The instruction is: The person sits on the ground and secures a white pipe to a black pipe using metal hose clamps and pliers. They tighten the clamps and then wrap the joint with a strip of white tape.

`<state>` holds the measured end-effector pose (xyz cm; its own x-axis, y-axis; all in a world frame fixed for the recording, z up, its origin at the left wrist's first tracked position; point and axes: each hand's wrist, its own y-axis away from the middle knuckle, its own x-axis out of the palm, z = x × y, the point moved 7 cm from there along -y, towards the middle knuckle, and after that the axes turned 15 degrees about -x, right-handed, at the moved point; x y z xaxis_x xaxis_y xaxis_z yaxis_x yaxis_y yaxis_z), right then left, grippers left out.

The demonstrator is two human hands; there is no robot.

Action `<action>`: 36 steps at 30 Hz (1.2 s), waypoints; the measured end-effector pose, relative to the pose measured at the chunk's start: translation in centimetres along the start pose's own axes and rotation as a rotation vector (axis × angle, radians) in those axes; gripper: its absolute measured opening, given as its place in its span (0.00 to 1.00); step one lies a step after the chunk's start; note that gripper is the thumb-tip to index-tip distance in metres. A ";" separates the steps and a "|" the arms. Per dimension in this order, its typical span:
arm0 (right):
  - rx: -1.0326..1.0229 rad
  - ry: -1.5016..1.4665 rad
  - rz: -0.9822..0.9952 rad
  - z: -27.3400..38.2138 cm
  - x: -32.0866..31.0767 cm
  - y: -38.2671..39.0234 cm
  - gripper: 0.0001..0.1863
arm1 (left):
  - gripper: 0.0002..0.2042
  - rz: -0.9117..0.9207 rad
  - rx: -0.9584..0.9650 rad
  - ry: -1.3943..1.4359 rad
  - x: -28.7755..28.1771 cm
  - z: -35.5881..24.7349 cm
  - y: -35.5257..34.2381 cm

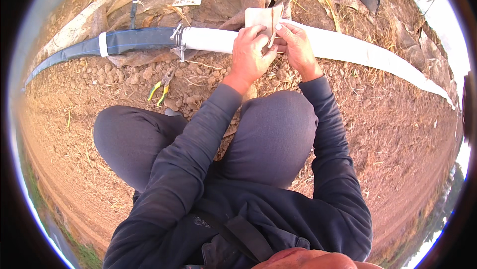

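A crouching person's left hand (250, 52) and right hand (297, 45) pinch a pale square patch (261, 17) against a white flat hose (348, 45) lying on dry soil. Yellow-handled pliers (161, 89) lie nearby, left of the hands.

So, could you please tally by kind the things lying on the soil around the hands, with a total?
White flat hose, under the left hand and right hand: 1
Dark hose section: 1
Metal clamp at the joint: 1
Pale patch piece at the fingers: 1
Pliers with yellow-green handles: 1
Total: 5
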<state>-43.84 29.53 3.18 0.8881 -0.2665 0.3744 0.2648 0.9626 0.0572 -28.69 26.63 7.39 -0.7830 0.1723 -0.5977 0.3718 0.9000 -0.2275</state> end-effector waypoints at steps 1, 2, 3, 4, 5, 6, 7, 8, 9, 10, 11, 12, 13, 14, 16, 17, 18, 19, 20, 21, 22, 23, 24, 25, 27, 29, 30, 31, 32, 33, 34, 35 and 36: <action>-0.005 -0.014 0.045 0.1 0.4 0.0 0.18 | 0.16 -0.008 -0.003 0.009 -0.1 0.0 0.0; -0.003 -0.041 0.025 0.0 0.4 0.0 0.18 | 0.17 -0.015 -0.006 0.018 -0.2 0.0 -0.1; -0.006 -0.098 0.031 -0.1 0.6 0.1 0.18 | 0.17 -0.019 -0.010 0.028 -0.3 0.0 -0.1; -0.027 -0.175 0.046 -0.1 0.8 0.1 0.18 | 0.18 -0.018 -0.016 0.059 -0.4 0.1 -0.2; -0.016 -0.205 0.031 -0.3 0.7 0.2 0.18 | 0.19 -0.017 -0.021 0.090 -0.6 0.2 -0.3; -0.024 -0.256 0.029 -0.4 0.7 0.2 0.18 | 0.19 -0.029 -0.031 0.124 -0.8 0.4 -0.4; -0.035 -0.342 0.078 -0.2 1.2 0.2 0.18 | 0.20 -0.024 -0.030 0.125 -0.9 0.6 -0.4; -0.017 -0.344 0.057 -0.2 1.1 0.2 0.18 | 0.22 -0.032 -0.034 0.132 -1.0 0.8 -0.4; -0.002 -0.382 0.088 -0.1 1.6 0.3 0.18 | 0.23 -0.030 -0.028 0.130 -1.1 0.9 -0.4; 0.060 -0.369 0.065 -0.3 1.7 0.3 0.18 | 0.23 -0.047 -0.012 0.132 -1.3 1.0 -0.4; -0.008 -0.305 0.088 0.2 2.1 0.2 0.18 | 0.23 -0.055 0.012 0.125 -1.4 1.1 -0.3; -0.028 -0.191 0.059 0.1 2.1 0.1 0.18 | 0.23 -0.065 0.041 0.119 -1.5 1.1 -0.2; -0.038 -0.086 0.054 -0.2 2.2 0.1 0.18 | 0.23 -0.055 0.051 0.165 -1.5 1.2 -0.1; -0.053 -0.099 0.019 -0.8 2.3 0.1 0.17 | 0.23 -0.048 0.066 0.214 -1.4 1.2 0.0; 0.030 -0.052 0.011 -3.0 1.0 0.1 0.14 | 0.23 -0.055 0.048 0.340 -1.3 1.6 0.1; 0.026 -0.092 0.080 -3.6 0.0 0.1 0.13 | 0.22 -0.071 0.012 0.417 -1.3 2.0 0.0; -0.004 -0.050 -0.035 -4.2 -2.7 0.2 0.12 | 0.22 -0.075 -0.032 0.480 -1.2 2.5 -0.1; -0.039 0.332 -0.100 -3.2 -6.8 0.5 0.13 | 0.22 -0.081 -0.124 0.582 -1.2 3.4 -0.5; -0.081 0.623 -0.059 -0.9 -11.1 1.1 0.15 | 0.21 -0.075 -0.229 0.668 -1.2 4.5 -1.0; -0.034 0.722 -0.184 2.4 -16.7 2.8 0.16 | 0.20 -0.071 -0.343 0.748 -1.2 5.6 -1.4; 0.013 0.969 -0.309 6.7 -22.2 4.6 0.17 | 0.18 -0.112 -0.410 0.752 -1.7 6.7 -1.9; 0.065 1.350 -0.249 13.4 -27.1 7.4 0.17 | 0.16 -0.156 -0.500 0.749 -2.1 7.9 -2.6; 0.115 1.757 -0.259 20.2 -30.9 10.1 0.19 | 0.11 -0.243 -0.480 0.754 -2.7 8.5 -3.4; 0.174 2.211 -0.292 27.1 -34.1 12.8 0.21 | 0.10 -0.256 -0.463 0.734 -2.8 8.8 -4.3; 0.460 2.336 -0.999 42.7 -39.3 22.2 0.28 | 0.08 -0.280 -0.449 0.694 -2.3 8.8 -5.5; 0.583 2.460 -1.262 52.1 -39.5 26.8 0.30 | 0.08 -0.234 -0.497 0.737 -0.1 7.9 -6.5; 0.540 2.460 -1.025 52.1 -39.9 25.4 0.29 | 0.09 -0.210 -0.486 0.694 0.9 7.0 -7.2; 0.455 2.502 -0.859 50.6 -39.0 23.2 0.29 | 0.10 -0.165 -0.473 0.656 1.9 5.9 -7.8; 0.364 2.531 -0.700 46.8 -37.8 20.1 0.28 | 0.11 -0.119 -0.400 0.566 2.6 4.4 -9.0; 0.266 2.584 -0.594 42.8 -36.0 16.5 0.27 | 0.12 -0.089 -0.312 0.490 3.0 3.0 -10.1; 0.272 2.554 -0.497 35.7 -34.8 12.9 0.20 | 0.14 -0.026 -0.260 0.432 3.5 2.0 -11.5; 0.362 2.571 -0.285 27.7 -33.4 8.3 0.18 | 0.13 0.032 -0.183 0.322 3.7 1.3 -12.9; 0.163 2.437 0.085 19.5 -30.1 5.0 0.19 | 0.13 0.058 -0.100 0.221 3.5 0.8 -14.1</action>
<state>-76.53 43.28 10.21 -0.3976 0.3060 -0.8650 0.3077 0.9326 0.1884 -36.29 14.24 7.91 -0.8558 0.2987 -0.4223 0.3771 0.9191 -0.1140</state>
